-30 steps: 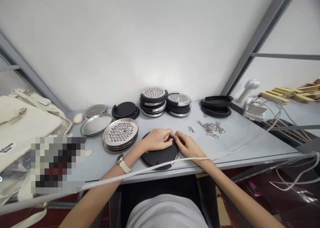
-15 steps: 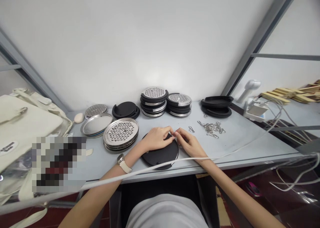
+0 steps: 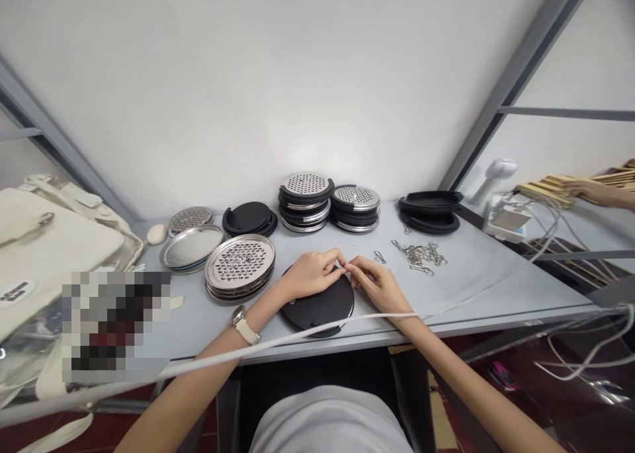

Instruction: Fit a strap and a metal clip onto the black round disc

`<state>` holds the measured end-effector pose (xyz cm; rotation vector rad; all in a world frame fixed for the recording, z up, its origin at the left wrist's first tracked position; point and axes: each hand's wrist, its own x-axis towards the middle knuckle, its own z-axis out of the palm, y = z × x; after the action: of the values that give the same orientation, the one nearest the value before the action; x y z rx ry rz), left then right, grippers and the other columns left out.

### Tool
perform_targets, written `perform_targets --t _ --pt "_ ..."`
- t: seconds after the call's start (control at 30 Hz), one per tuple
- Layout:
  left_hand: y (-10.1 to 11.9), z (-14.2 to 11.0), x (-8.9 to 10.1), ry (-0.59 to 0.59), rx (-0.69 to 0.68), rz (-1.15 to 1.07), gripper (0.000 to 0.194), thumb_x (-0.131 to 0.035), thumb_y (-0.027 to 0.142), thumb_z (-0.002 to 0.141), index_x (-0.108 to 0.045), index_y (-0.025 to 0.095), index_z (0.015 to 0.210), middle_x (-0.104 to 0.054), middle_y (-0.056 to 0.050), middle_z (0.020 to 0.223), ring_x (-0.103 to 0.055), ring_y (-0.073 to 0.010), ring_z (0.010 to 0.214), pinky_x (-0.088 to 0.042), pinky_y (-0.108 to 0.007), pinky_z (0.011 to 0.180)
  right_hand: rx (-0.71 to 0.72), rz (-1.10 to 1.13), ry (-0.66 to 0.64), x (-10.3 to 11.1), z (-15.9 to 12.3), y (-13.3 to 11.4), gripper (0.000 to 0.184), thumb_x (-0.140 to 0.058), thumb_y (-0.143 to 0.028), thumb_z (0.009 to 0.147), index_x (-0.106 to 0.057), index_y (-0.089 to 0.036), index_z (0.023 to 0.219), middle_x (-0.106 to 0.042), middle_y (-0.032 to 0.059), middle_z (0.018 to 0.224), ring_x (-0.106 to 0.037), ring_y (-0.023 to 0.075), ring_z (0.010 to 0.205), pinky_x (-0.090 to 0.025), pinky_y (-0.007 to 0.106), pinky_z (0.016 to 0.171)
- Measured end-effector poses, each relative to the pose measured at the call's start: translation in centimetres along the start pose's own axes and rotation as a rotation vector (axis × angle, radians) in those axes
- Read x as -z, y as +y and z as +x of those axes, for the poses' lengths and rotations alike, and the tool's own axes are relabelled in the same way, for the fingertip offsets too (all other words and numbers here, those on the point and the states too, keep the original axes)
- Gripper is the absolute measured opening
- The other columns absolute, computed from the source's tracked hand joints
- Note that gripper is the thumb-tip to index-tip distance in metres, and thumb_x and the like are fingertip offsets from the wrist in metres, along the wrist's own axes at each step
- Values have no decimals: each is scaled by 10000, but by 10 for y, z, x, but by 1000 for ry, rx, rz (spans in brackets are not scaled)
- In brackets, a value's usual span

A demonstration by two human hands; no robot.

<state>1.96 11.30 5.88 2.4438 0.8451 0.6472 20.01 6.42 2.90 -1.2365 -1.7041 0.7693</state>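
A round black disc (image 3: 320, 311) lies flat at the table's front edge. Over its upper left part rests my left hand (image 3: 313, 273), with thumb and forefinger pinched together near the disc's far rim. My right hand (image 3: 374, 282) comes in from the right, also pinching, and its fingertips meet those of the left. Whatever small thing sits between the fingertips is too small and covered to name. To the right are a single metal clip (image 3: 380, 257) and a pile of similar clips (image 3: 421, 254).
Grater discs (image 3: 241, 261), plain metal discs (image 3: 192, 247) and black discs (image 3: 249, 219) are stacked leftward. Mixed stacks (image 3: 305, 202) line the wall, with black rings (image 3: 429, 211) farther right. A white cable (image 3: 278, 337) crosses in front. A co-worker's hand (image 3: 590, 190) touches wooden pieces.
My fingertips have shifted slightly, first apart and then together again at the disc's rim. A co-worker's hand has come into view at the far right.
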Motion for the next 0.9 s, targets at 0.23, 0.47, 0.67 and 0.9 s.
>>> perform_targets --t 0.23,0.47,0.67,0.9 --pt "-3 2 -1 -4 23 -181 153 -489 323 868 -554 186 844 -293 84 542 -303 -84 503 -248 -210 519 -19 20 20 0 0 -1 354 -444 -482 887 -525 -195 697 -524 -12 613 -492 131 611 -403 242 613" --pt "-5 3 -1 -5 59 -319 209 -465 337 860 -555 159 797 -307 72 539 -304 -82 515 -249 -210 505 -21 25 19 -2 -1 2 274 -491 -469 873 -545 -201 850 -539 -20 612 -511 136 607 -413 256 624" --pt "-8 5 -3 -17 59 -438 234 -495 364 847 -547 152 762 -294 72 541 -282 -74 508 -226 -207 487 -14 9 19 -2 -1 2 299 -500 -483 865 -509 -200 766 -535 -20 610 -495 130 594 -405 249 600" --pt "-8 5 0 -49 56 -515 227 -520 359 842 -540 145 770 -299 78 540 -280 -66 506 -223 -200 487 -11 17 21 -3 -2 1 289 -496 -460 875 -498 -198 753 -513 -19 624 -486 130 612 -393 245 604"
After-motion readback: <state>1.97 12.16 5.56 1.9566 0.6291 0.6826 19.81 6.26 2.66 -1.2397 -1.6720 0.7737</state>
